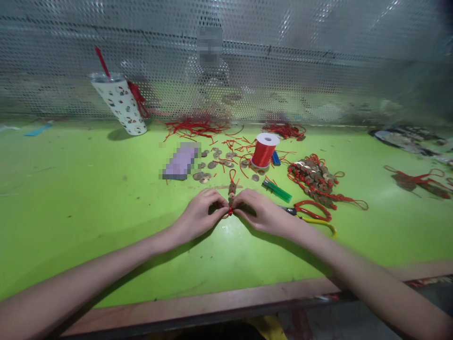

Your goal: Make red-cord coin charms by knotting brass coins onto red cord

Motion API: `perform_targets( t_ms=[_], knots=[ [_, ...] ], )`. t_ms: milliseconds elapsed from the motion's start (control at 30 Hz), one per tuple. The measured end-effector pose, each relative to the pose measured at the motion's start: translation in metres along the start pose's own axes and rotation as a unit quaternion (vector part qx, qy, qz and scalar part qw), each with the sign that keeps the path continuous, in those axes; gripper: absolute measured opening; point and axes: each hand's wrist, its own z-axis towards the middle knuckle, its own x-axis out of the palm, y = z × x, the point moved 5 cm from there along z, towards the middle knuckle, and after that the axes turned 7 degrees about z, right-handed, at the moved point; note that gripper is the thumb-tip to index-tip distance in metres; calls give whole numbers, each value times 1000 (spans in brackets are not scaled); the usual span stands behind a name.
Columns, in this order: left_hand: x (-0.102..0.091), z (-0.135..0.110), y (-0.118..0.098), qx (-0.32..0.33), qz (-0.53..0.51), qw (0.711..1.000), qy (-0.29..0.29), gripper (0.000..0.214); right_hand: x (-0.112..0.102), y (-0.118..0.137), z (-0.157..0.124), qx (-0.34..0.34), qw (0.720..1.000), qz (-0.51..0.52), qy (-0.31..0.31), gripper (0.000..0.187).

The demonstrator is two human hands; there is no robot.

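My left hand (200, 213) and my right hand (260, 211) meet at the middle of the green table (88, 203). Both pinch a red cord strung with coins (231, 191), which lies on the table and runs away from me. The fingertips of both hands close on a red knot at the cord's near end. A loop of the cord shows at its far end.
A spool of red cord (264, 149), loose coins (208, 171), a green lighter (277, 191), a blue lighter (276, 158), scissors (313, 215) and a heap of finished coin strings (316, 182) lie beyond my hands. A patterned cup (122, 106) stands far left. A person sits behind the perforated screen (318, 56).
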Motion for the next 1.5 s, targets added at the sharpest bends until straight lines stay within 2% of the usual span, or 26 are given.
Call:
perform_targets(
  t_ms=[100, 333, 533, 767, 900, 1067, 1200, 1333, 1400, 1500],
  knots=[
    [0, 0, 1, -2, 3, 1000, -4, 9, 2, 2, 0, -9, 999, -31, -7, 7],
    [0, 0, -1, 0, -2, 1000, -4, 10, 10, 1, -1, 17, 994, -110, -16, 9],
    [-10, -1, 1, 10, 7, 1000, -5, 13, 13, -5, -1, 29, 996, -80, -16, 8],
    [-7, -4, 0, 24, 53, 998, 18, 9, 8, -6, -1, 20, 997, -66, -15, 11],
    [-7, -4, 1, 23, 54, 998, 19, 12, -2, -2, -1, 0, 995, -96, 22, 12],
    [-8, -4, 3, 22, 44, 999, 14, 12, -18, -4, -2, 32, 989, -105, 101, 16],
    [-8, -5, 2, 22, 42, 999, 16, 13, -27, -2, -2, 48, 991, -69, 100, 16],
    [-7, -6, 2, 18, 44, 999, 18, 11, -16, 2, 1, 81, 990, -93, 67, 21],
    [-7, -6, 3, 12, 44, 999, 20, 11, -4, 3, 2, 68, 983, -151, 76, 24],
    [-7, -6, 2, 9, 44, 999, 23, 11, 3, 3, 2, 39, 978, -195, 65, 16]
  ],
)
